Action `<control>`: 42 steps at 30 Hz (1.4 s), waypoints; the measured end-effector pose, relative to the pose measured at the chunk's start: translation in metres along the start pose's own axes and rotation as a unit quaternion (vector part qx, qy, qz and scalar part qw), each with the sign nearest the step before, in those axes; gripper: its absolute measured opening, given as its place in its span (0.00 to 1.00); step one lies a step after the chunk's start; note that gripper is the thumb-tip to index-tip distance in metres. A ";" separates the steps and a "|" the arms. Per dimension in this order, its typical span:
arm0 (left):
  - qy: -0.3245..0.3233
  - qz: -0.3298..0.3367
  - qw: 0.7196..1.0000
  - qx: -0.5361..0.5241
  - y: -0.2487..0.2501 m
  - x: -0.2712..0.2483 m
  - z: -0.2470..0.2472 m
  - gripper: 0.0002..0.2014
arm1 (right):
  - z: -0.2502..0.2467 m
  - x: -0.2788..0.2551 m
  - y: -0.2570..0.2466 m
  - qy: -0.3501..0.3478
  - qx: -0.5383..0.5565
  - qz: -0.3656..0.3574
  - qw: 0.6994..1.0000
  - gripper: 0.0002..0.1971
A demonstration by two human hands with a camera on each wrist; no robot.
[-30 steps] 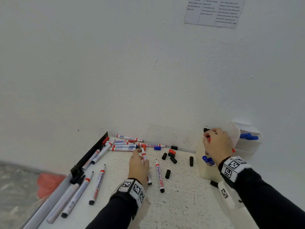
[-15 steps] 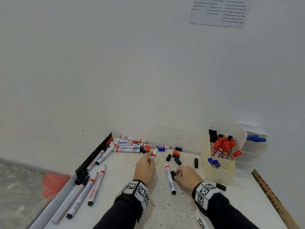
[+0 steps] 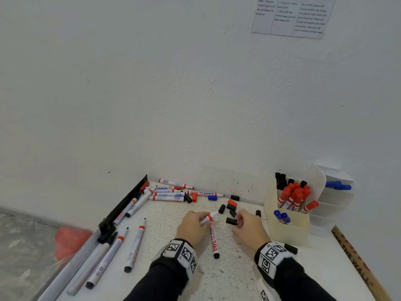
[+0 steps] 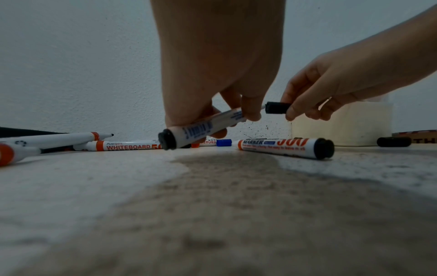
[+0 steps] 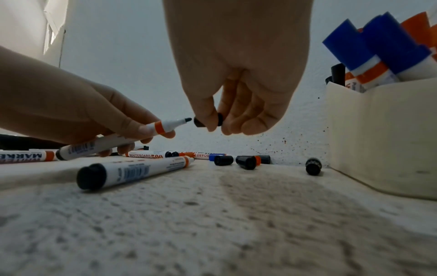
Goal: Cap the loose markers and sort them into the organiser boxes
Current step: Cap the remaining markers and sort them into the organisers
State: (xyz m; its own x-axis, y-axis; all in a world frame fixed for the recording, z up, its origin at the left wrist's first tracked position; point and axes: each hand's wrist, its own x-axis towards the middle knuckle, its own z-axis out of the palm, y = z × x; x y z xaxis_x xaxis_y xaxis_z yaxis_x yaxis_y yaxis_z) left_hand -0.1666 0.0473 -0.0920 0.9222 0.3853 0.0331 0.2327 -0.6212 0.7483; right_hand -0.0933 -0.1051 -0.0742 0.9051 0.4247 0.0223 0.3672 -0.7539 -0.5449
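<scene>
Because the left hand point(image 5: 78, 112) pinches the white plastic marker with the orange collar and bare black tip point(image 5: 132, 134) tilted, its tip just short of the small black plastic cap point(image 5: 209, 120) pinched in the right hand point(image 5: 238, 74), a skewed push could ink fingers; both hover above the speckled bench point(image 5: 212, 224), the cream organiser box point(image 5: 383, 134) right of that hand.

Cream plastic organiser box point(image 3: 288, 233) stands right on the speckled white table point(image 3: 234, 279); loose black plastic caps point(image 3: 231, 207) lie left of it (uncapped white-barrelled markers point(image 3: 169, 195) farther left, near the wall)
</scene>
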 end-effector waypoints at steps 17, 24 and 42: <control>-0.057 0.034 0.998 -0.003 0.004 -0.002 0.003 0.19 | -0.005 -0.001 0.002 -0.024 0.098 -0.090 0.991 0.10; -0.028 0.041 0.999 -0.019 0.007 -0.003 0.000 0.18 | 0.003 -0.001 -0.003 0.006 0.091 -0.091 0.992 0.12; -0.069 0.116 0.985 -0.109 0.008 -0.009 0.000 0.04 | -0.003 -0.002 -0.026 -0.012 0.149 -0.039 0.988 0.22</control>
State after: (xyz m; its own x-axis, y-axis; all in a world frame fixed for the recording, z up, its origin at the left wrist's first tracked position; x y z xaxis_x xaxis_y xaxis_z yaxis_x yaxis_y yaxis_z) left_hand -0.1732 0.0388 -0.0868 0.9793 0.1447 0.1415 -0.0479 -0.5139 0.8565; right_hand -0.1042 -0.0882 -0.0580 0.8700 0.4900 0.0551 0.3524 -0.5398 -0.7645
